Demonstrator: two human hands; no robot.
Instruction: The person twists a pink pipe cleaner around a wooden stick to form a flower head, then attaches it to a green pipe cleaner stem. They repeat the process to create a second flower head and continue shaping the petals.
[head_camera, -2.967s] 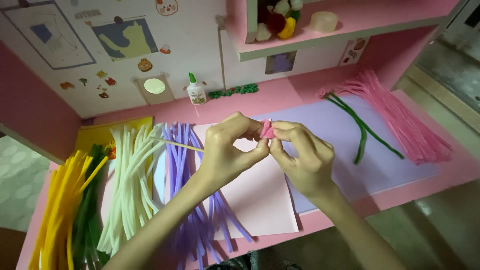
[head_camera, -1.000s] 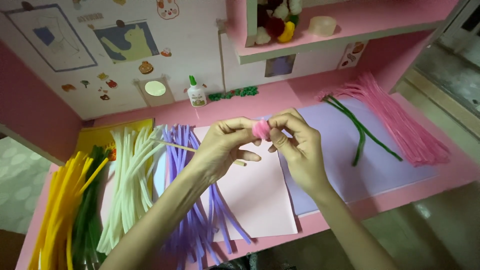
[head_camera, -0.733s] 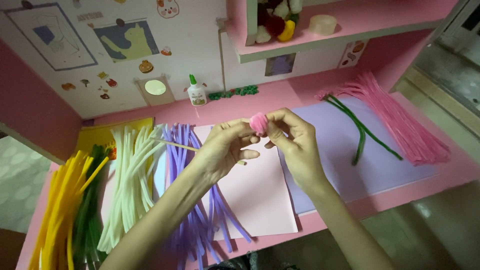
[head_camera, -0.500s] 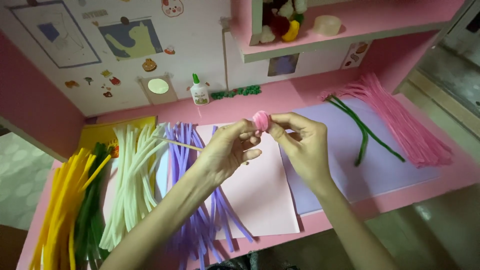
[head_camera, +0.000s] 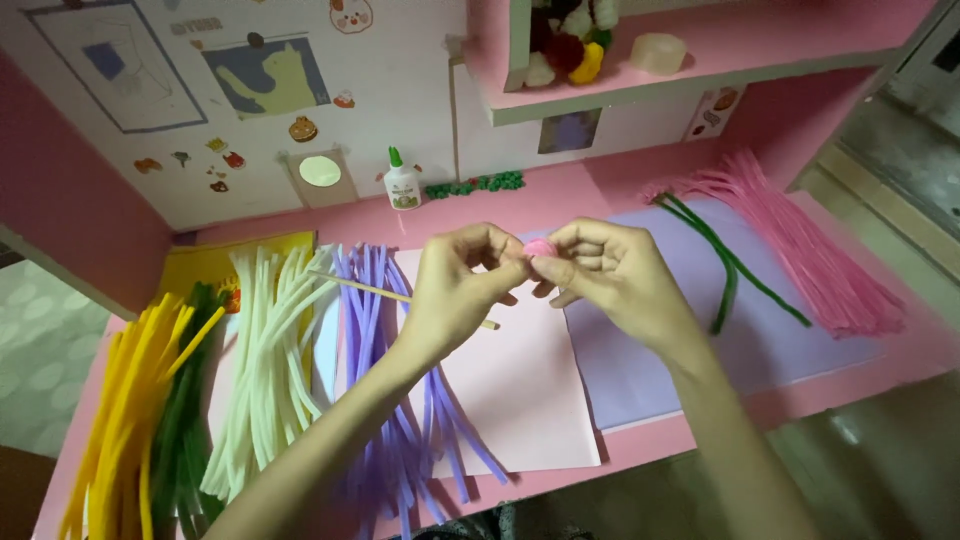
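My left hand (head_camera: 458, 292) and my right hand (head_camera: 612, 280) meet above a pink paper sheet (head_camera: 520, 400), pinching a small coiled pink pipe cleaner piece (head_camera: 538, 247) between their fingertips. A thin wooden stick (head_camera: 372, 290) lies under my left hand, across the purple pipe cleaners (head_camera: 372, 330). Most of the pink piece is hidden by my fingers.
On the pink desk (head_camera: 640, 455) lie bundles of yellow (head_camera: 125, 400), dark green (head_camera: 180, 440) and white pipe cleaners (head_camera: 265, 350) at left, a pink bundle (head_camera: 810, 250) and green stems (head_camera: 725, 265) on a lilac sheet (head_camera: 760, 345) at right. A glue bottle (head_camera: 402, 183) stands at the back.
Both hands stayed together over the pink sheet, turning the small pink piece between the fingers; they shifted slightly and the fingertips closed around it more.
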